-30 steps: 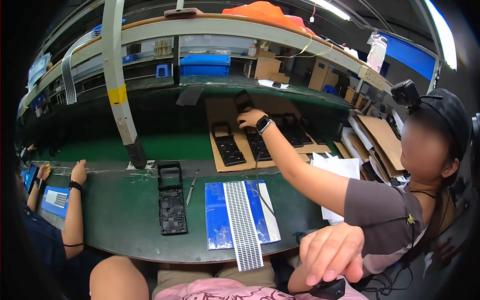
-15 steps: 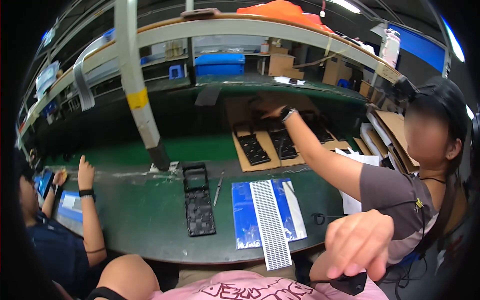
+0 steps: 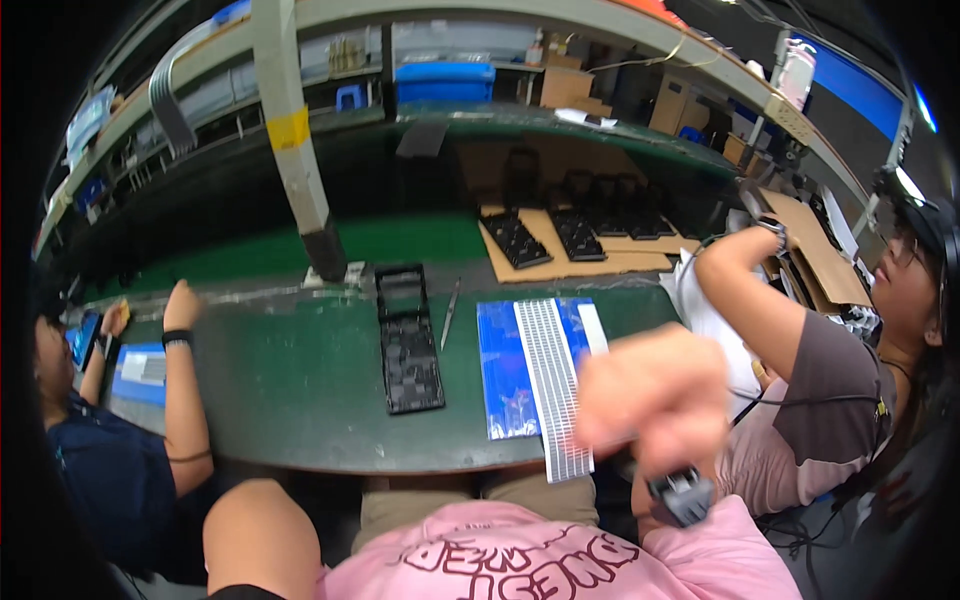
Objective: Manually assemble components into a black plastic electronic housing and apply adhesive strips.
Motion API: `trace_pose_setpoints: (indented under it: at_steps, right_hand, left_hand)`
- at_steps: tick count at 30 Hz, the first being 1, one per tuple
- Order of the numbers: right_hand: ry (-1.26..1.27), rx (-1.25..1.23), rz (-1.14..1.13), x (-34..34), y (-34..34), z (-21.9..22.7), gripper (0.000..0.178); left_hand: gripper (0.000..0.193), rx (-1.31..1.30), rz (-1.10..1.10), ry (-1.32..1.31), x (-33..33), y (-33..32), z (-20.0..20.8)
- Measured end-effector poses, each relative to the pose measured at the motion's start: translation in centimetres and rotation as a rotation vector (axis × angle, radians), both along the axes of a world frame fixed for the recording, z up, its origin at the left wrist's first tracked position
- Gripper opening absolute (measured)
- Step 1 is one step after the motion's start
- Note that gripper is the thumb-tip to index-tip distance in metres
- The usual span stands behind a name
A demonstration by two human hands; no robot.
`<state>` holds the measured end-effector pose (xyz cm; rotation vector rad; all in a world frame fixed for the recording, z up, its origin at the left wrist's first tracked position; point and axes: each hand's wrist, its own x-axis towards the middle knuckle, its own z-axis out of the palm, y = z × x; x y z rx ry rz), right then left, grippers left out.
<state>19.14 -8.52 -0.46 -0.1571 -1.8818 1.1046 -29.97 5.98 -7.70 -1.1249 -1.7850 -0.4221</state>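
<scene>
My right hand (image 3: 655, 395) is raised near the camera, blurred by motion, above the right edge of a blue plastic-covered packet (image 3: 507, 375). Whether its fingers hold anything is too smeared to tell. A small black device (image 3: 683, 497) sits at that wrist. On the packet lies a long white sheet with rows of small dark marks (image 3: 553, 380), overhanging the table's front edge. To its left rest a slim silver pen-like tool (image 3: 451, 315) and a black plastic tray-like part with an open frame at its far end (image 3: 411, 365). My left hand is out of view.
Several black plastic parts (image 3: 577, 235) lie on cardboard (image 3: 540, 270) across the green table (image 3: 300, 385). A post (image 3: 298, 170) rises at the back. One person (image 3: 840, 370) sits at right beside stacked cardboard (image 3: 810, 245); another (image 3: 120, 470) sits at left.
The view has shifted, tipping downward. My right hand has moved left and up, becoming more blurred. The person at right has drawn their arm back from the black parts.
</scene>
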Motion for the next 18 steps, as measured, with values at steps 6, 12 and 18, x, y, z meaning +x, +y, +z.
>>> trace_pose_setpoints:
  at_steps: [6, 12, 18]
  right_hand:
    - [-0.673, -0.167, -0.457, -5.0, 13.3, -8.2, 0.018]
    - [-0.923, 0.497, -0.568, -7.0, 18.3, -15.6, 0.028]
    - [-1.113, 0.630, -0.570, -10.3, 20.7, -17.7, 0.019]
  left_hand:
    - [0.034, -0.326, -0.106, -0.240, -8.5, 4.7, -5.6]
    - [0.039, -0.540, -0.282, -0.466, -14.8, 9.3, -9.7]
    - [0.044, -0.733, -0.431, -0.659, -24.7, 9.5, -12.8]
